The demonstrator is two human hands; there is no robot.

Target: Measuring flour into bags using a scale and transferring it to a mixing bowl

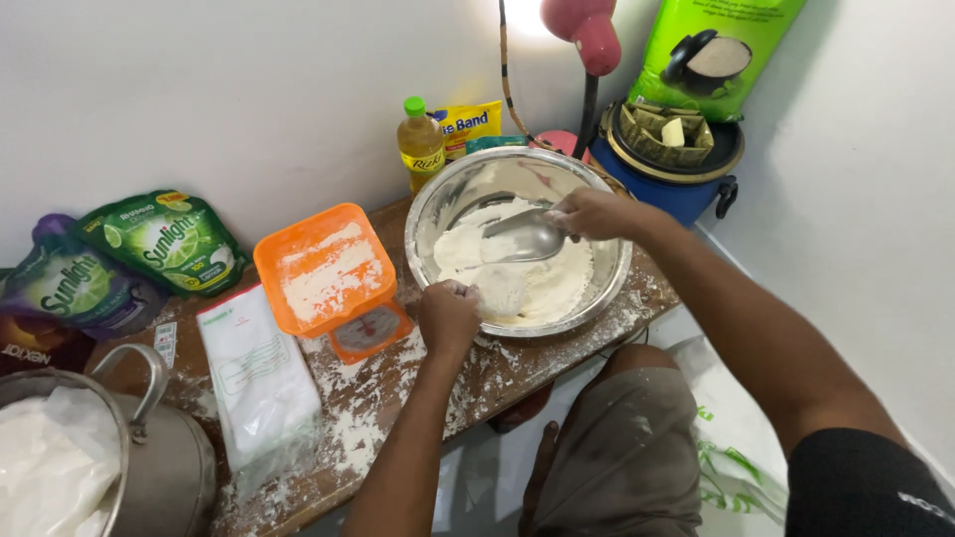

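Note:
A large steel mixing bowl (607,283) stands on a low wooden table (517,368) and holds a heap of white flour (557,283). My right hand (595,213) holds a big metal spoon (529,237) over the flour, its scoop pointing left. My left hand (448,316) rests at the bowl's near rim, closed on a small clear bag with flour in it (500,289) that tilts into the bowl.
An orange kitchen scale (328,273) dusted with flour sits left of the bowl, a clear flour bag (257,378) beside it. A steel pot (159,457) stands far left, green soap pouches (164,239) against the wall, an oil bottle (421,146) behind the bowl, a blue container (676,189) at right.

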